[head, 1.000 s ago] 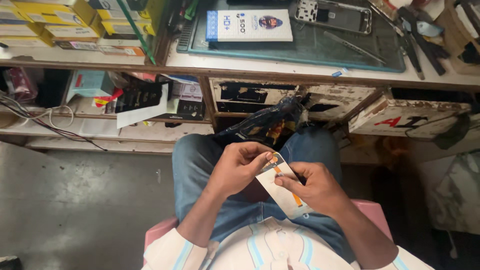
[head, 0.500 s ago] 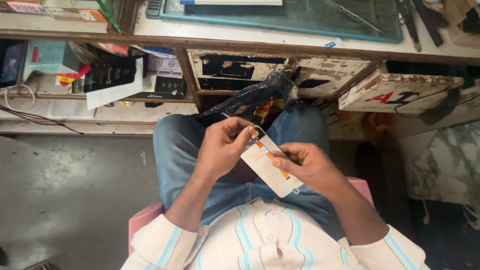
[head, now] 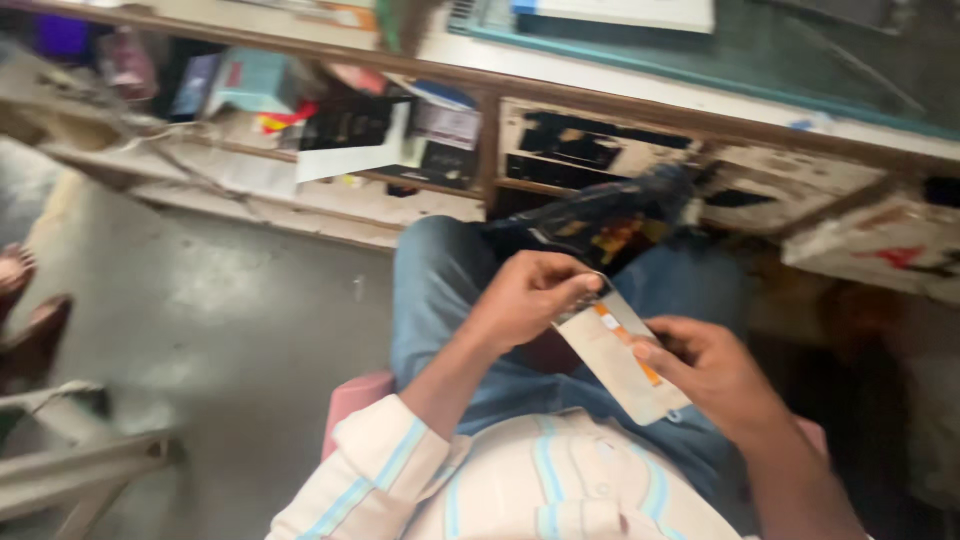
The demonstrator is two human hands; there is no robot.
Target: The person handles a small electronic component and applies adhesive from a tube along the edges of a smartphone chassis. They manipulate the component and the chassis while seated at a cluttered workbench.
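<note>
A worn wooden workbench (head: 700, 115) runs across the top from 10 to 2 o'clock, its top covered by a green mat (head: 800, 60). Below it, at 11 o'clock, an open shelf (head: 300, 170) is crammed with boxes and papers. Drawer fronts (head: 590, 150) with peeling paint sit at 12 o'clock. Grey concrete floor (head: 230, 330) fills 9 o'clock, dully lit. A pink stool (head: 350, 400) shows near the centre.

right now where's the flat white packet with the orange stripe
In the head view, right of centre over the lap, the white packet sits between the left hand and right hand.
</note>
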